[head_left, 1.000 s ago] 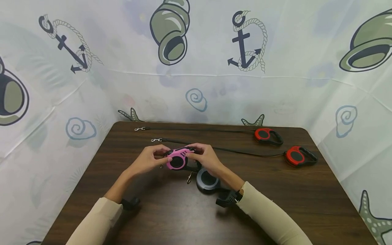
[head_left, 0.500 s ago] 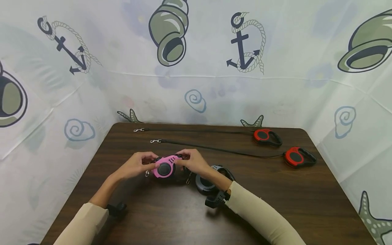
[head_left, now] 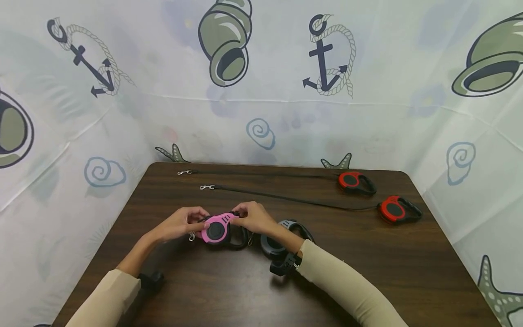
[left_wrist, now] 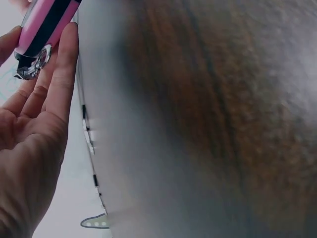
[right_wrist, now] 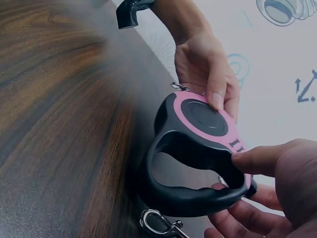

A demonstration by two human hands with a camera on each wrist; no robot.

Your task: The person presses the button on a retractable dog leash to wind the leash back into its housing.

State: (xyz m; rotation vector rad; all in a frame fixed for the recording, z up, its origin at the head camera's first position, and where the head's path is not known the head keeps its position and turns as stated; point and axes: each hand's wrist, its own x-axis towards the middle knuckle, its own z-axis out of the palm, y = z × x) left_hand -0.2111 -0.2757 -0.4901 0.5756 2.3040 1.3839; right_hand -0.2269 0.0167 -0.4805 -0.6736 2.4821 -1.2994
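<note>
Both hands hold a pink and black retractable dog leash (head_left: 215, 230) over the table, its black loop handle (right_wrist: 183, 198) toward the right. The left hand (head_left: 181, 222) grips its left end, thumb on the front face and fingers behind. A silver clip (left_wrist: 39, 62) hangs from that end beside the left fingers. At the upper right of the casing the right hand (head_left: 255, 219) pinches it between thumb and fingers. Partly hidden under the right forearm lies a grey and black retractable leash (head_left: 273, 247). Another metal clip (right_wrist: 161, 225) lies near the pink leash's handle.
Two red and black retractable leashes lie at the right, one farther back (head_left: 351, 180) and one nearer (head_left: 394, 209). Their black cords stretch left across the brown table (head_left: 229, 290) to silver clips (head_left: 207, 187). A patterned cloth (head_left: 286, 131) hangs behind the table.
Both hands have carried the pink leash left and slightly nearer the person. Its loop handle now shows below the right hand, and more of the grey leash is uncovered.
</note>
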